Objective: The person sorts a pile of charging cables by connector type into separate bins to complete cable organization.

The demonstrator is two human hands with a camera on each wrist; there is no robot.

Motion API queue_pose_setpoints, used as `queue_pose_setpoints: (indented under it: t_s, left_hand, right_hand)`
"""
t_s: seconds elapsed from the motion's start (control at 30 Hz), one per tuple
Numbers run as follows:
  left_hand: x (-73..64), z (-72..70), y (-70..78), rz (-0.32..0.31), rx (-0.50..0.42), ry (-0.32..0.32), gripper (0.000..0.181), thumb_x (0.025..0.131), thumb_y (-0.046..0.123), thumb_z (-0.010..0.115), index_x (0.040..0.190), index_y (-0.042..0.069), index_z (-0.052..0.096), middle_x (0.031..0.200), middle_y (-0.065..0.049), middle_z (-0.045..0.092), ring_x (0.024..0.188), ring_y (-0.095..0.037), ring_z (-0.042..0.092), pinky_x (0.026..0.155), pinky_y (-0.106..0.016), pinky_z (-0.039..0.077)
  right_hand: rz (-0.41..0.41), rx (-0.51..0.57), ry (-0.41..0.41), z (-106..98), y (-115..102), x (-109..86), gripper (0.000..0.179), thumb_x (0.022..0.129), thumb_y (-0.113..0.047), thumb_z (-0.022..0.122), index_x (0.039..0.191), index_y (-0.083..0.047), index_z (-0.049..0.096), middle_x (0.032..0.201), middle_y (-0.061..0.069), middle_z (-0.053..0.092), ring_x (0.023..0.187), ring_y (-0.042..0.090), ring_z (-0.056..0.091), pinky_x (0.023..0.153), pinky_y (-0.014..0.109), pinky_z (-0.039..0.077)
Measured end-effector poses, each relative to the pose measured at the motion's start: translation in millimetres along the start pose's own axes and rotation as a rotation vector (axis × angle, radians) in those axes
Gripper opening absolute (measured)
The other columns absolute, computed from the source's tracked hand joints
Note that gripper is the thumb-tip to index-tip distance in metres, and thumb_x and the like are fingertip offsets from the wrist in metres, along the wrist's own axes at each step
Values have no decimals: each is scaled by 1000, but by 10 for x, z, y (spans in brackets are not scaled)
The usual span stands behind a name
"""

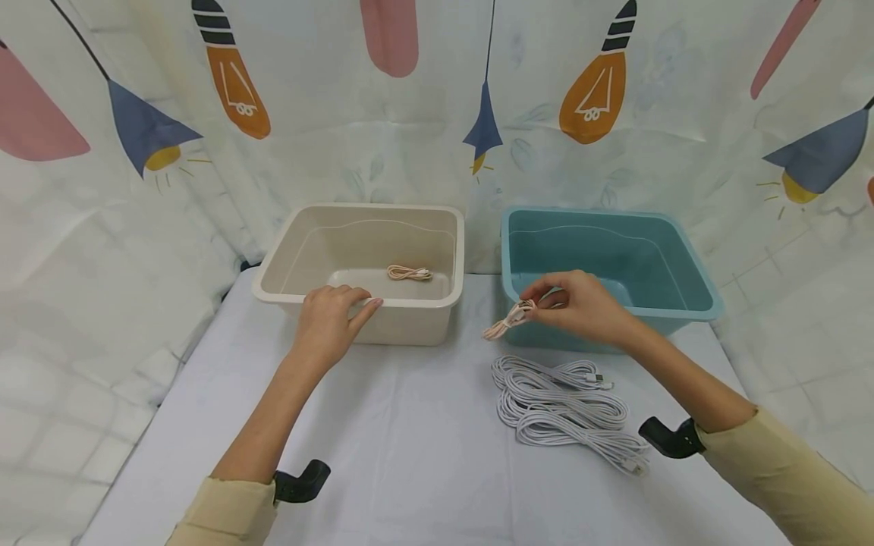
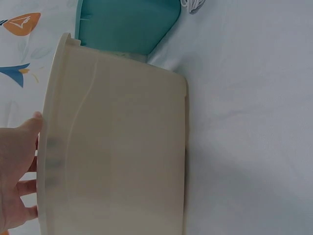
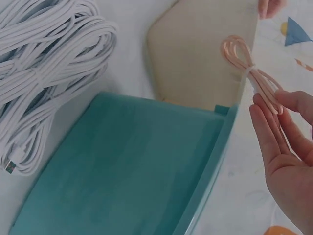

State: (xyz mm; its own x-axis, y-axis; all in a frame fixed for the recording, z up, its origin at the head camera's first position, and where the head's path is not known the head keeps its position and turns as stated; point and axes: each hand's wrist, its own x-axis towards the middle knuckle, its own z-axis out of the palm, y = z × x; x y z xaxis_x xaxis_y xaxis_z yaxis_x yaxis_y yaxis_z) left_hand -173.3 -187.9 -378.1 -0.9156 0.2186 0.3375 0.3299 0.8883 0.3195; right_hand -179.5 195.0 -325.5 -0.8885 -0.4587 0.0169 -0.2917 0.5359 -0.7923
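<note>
- Right hand: thumb and fingertips pinch a peach cable bundle, tied about its middle.
- Held bundle: raised above the table, outside the bins, just beside the near left corner of the teal bin.
- Left hand: rests on the near rim of the beige bin, fingers loose and spread rather than clenched, thumb lying along the edge.
- Second peach bundle: lies on the floor of the beige bin, towards its right side.
- White cables: coiled bundles grouped on the table in front of the teal bin, some connector ends visible.
- Bins: stand side by side, slightly apart, before a patterned curtain printed with bulbs and lamps.
</note>
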Motion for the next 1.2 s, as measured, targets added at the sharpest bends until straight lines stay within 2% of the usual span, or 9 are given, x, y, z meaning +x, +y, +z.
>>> queue_pose_setpoints:
  t_s: [0.33,0.6,0.73,0.87,1.0,1.2]
  left_hand:
    - [-2,-8,-6,-16,0,-23,31,103,29,71,112,1,79,102,-18,78,98,-44,70,96,-60,50]
    - [2,-8,-4,-17,2,-28,32,104,30,70,113,1,79,104,-18,78,100,-45,70,96,-61,50]
    - [5,-6,-8,-13,6,-25,32,103,30,70,113,1,79,102,-18,78,98,-45,70,93,-61,51]
    - [8,-7,-11,-14,7,-28,32,103,30,70,113,1,79,102,-18,78,98,-45,70,93,-62,51]
    - [10,-11,-11,-20,7,-35,32,104,31,70,114,1,79,104,-19,78,100,-46,70,94,-63,50]
    - [8,-14,-12,-20,9,-39,33,104,31,69,114,1,79,104,-19,78,100,-46,70,95,-63,50]
  right_hand:
    - [4,6,82,15,-95,171,18,94,-7,80,111,-3,77,103,12,70,97,28,80,74,25,56]
    - [37,0,152,3,-178,284,19,96,-13,78,112,-4,77,104,12,69,98,31,79,68,27,49]
    - [41,-1,158,-10,-189,346,20,97,-16,77,114,-4,77,106,13,71,95,29,80,71,28,51]
    - [14,-62,172,-14,-202,409,20,98,-18,77,114,-6,78,104,11,74,90,24,78,74,31,55]
    - [-24,-123,198,-13,-232,487,18,98,-18,77,112,-7,79,95,10,76,86,23,72,70,34,52]
    - [-45,-95,231,-3,-284,592,17,98,-14,76,112,-4,79,93,12,75,81,25,69,64,28,50]
